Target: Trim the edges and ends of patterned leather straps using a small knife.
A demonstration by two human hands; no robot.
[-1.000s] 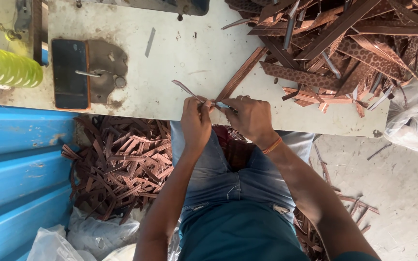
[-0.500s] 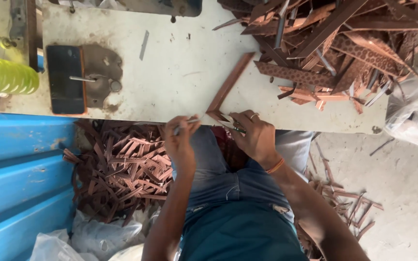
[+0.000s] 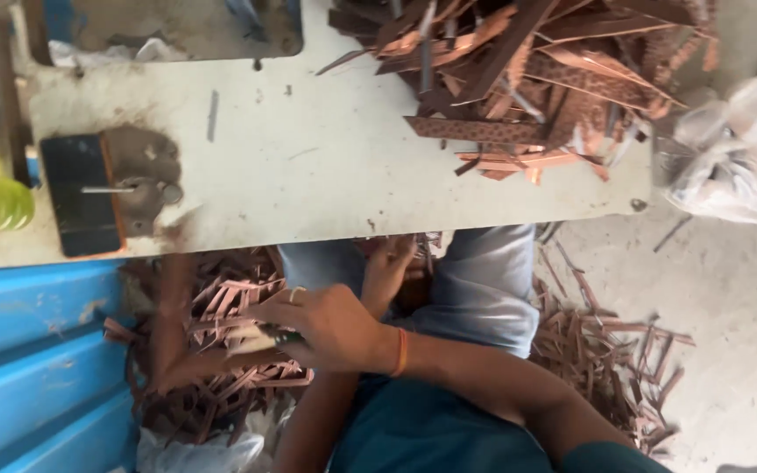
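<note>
Your worn white worktable spans the top of the view, well above your grip, with a blue corrugated panel off to the left of it. On the table's far right, up and away from your grip, sits a heap of brown leather strips; a second litter of brown offcuts lies on the floor directly under and around your grip. A crumpled plastic bag rests far to the right.

Your right hand reaches across your lap, fingers curled and clenched on a long brown strip together with a small dark tool; the strip blurs out leftward and downward from the fist. Your left hand sits just above and right of that grip, at the table's edge, fingers bent; you cannot tell from here whether it grasps anything.
</note>
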